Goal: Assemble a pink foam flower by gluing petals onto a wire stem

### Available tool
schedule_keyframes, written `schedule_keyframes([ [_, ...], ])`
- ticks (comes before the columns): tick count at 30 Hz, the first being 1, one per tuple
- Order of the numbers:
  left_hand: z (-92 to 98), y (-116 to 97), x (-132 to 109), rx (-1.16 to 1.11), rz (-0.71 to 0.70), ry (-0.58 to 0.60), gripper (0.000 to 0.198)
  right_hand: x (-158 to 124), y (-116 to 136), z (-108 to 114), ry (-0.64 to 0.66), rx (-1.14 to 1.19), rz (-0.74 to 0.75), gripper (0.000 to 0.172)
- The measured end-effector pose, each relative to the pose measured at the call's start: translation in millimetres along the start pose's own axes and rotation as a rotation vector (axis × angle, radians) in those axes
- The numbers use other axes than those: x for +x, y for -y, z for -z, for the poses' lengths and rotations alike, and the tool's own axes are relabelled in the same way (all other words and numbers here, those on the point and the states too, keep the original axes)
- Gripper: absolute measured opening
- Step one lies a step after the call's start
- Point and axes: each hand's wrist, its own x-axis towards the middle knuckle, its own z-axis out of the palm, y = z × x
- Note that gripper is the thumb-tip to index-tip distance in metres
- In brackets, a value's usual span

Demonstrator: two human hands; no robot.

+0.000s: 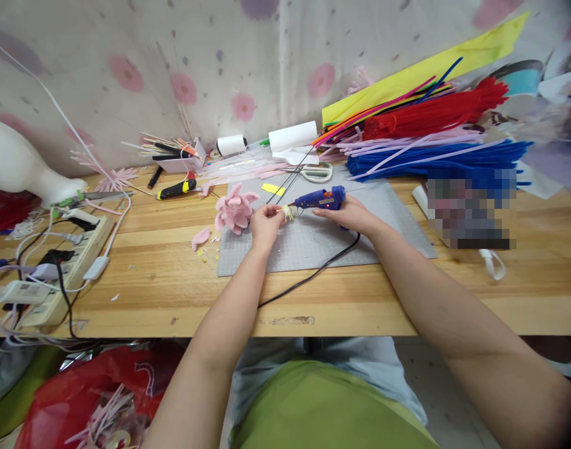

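My right hand (344, 216) is wrapped round a blue hot glue gun (320, 198), its nozzle pointing left. Pinched in my left hand (267, 223) is a small pale-yellow stamen piece (289, 213), close to the nozzle; whether the two touch I cannot tell. Left of that hand lies a pink fuzzy flower (234, 211), with a loose pink petal (201, 238) beside it. Beneath both hands is a grey cutting mat (313, 254). Thin dark wires (292, 178) and a yellow strip (273, 188) are just behind my left hand.
A black cord (313, 277) trails from the glue gun across the mat. Scissors (317, 172) lie behind it. Bundles of blue pipe cleaners (430, 159) and red pipe cleaners (435, 115) are piled back right. A power strip (75, 268) with tangled cables stands left, near a utility knife (176, 189).
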Motion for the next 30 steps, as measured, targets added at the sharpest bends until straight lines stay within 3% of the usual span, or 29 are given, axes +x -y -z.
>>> schedule_keyframes([
  [30,3.5,-1.8,3.1,-0.106,0.026,-0.063,0.013,-1.9,1.9,-0.3,0.043,0.036,0.020,0.043],
])
